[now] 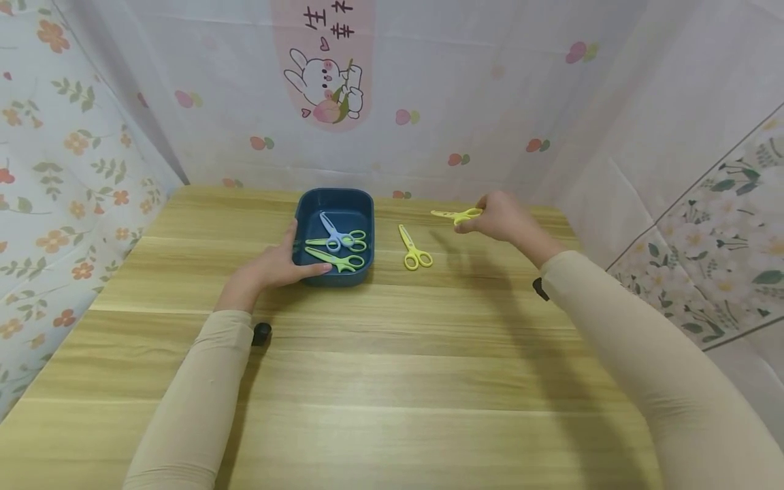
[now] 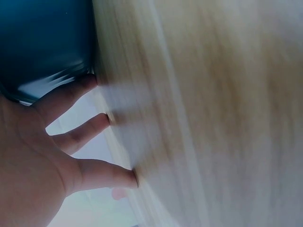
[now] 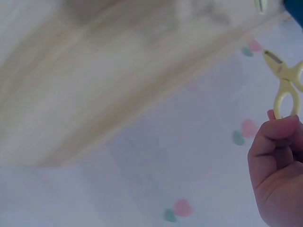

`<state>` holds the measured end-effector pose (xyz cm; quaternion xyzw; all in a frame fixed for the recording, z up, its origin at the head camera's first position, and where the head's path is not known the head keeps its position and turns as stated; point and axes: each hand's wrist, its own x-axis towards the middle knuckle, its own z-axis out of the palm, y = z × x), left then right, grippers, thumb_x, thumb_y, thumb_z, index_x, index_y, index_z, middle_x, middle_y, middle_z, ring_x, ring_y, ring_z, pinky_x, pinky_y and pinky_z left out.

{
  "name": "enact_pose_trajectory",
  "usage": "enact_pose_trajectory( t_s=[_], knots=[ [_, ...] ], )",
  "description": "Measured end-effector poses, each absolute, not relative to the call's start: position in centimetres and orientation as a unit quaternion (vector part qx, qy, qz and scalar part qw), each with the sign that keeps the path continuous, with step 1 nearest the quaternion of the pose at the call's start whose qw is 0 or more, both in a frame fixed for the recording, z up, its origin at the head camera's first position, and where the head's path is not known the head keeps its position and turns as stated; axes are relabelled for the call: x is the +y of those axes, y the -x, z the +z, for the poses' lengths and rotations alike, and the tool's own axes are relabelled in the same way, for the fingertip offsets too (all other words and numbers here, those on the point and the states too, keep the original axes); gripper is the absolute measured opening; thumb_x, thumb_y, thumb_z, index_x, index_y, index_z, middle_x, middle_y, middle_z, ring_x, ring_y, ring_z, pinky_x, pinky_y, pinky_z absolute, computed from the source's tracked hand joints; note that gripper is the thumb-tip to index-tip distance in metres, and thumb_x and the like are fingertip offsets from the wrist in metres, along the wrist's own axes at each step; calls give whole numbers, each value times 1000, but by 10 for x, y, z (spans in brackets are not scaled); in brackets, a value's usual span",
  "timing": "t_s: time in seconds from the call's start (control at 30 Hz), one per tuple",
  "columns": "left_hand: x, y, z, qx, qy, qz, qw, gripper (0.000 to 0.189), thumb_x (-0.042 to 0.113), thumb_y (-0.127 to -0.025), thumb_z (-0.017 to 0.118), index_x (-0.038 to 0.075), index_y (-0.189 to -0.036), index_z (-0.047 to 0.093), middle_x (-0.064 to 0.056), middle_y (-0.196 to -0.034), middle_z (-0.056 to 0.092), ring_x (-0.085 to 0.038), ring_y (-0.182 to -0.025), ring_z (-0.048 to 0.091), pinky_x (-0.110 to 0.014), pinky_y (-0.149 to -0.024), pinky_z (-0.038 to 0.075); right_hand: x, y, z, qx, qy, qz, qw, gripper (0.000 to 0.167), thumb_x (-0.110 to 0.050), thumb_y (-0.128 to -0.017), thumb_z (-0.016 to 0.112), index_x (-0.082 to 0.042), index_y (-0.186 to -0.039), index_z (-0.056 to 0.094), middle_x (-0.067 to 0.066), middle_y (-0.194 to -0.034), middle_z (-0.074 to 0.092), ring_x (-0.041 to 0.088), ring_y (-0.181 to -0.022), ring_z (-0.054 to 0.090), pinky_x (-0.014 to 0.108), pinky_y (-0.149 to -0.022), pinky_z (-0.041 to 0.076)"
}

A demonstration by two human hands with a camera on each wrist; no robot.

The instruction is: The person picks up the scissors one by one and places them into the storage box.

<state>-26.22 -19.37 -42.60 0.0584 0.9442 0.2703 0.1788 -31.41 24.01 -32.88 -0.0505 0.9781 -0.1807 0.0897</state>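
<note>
My left hand (image 1: 278,262) rests against the near left corner of a dark blue plastic bin (image 1: 333,279). In the left wrist view its fingers (image 2: 106,172) are straight and spread, tips on the tabletop, one along the bin's wall; the thumb lies at the front rim in the head view. Inside the bin are blue scissors (image 1: 331,231) and two pairs of green scissors (image 1: 337,260). My right hand (image 1: 499,216) pinches yellow scissors (image 1: 456,216) by a handle loop, blades pointing left, raised over the table's back right.
Another pair of yellow scissors (image 1: 412,248) lies on the wooden table (image 1: 367,361) between the bin and my right hand. A printed curtain (image 1: 429,82) hangs right behind the table's back edge, with floral cloth (image 1: 67,177) at the left.
</note>
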Motion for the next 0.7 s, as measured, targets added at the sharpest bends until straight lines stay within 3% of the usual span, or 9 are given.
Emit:
enact_pose_trajectory(
  t_s=[0.2, 0.43, 0.6, 0.7],
  knots=[
    [-194, 262, -427, 944, -59, 272, 176, 144, 93, -81, 60, 19, -166, -29, -38, -171, 19, -55, -156, 34, -68, -125, 33, 213, 312, -302, 982, 82, -150, 80, 45, -49, -86, 85, -5, -90, 74, -2, -70, 48, 20, -70, 47, 34, -63, 39],
    [-195, 262, -428, 944, -57, 273, 176, 144, 93, -80, 60, 19, -166, -28, -38, -172, 19, -56, -156, 33, -68, -125, 32, 185, 311, -282, 984, 101, -129, 74, 43, -48, -85, 87, -8, -89, 73, -3, -70, 48, 18, -69, 45, 30, -61, 38],
    [-195, 262, -429, 944, -58, 277, 171, 143, 92, -81, 61, 19, -167, -27, -38, -172, 19, -56, -156, 32, -68, -126, 32, 170, 312, -271, 984, 126, -112, 48, 46, -46, -84, 87, -3, -96, 75, 2, -90, 54, 22, -82, 48, 30, -65, 39],
    [-195, 263, -428, 943, -59, 278, 171, 143, 92, -81, 61, 18, -167, -28, -38, -172, 18, -56, -156, 32, -68, -125, 32, 162, 313, -265, 983, 137, -112, 45, 43, -44, -83, 88, -4, -84, 71, -1, -80, 49, 18, -73, 44, 28, -61, 36]
  ],
)
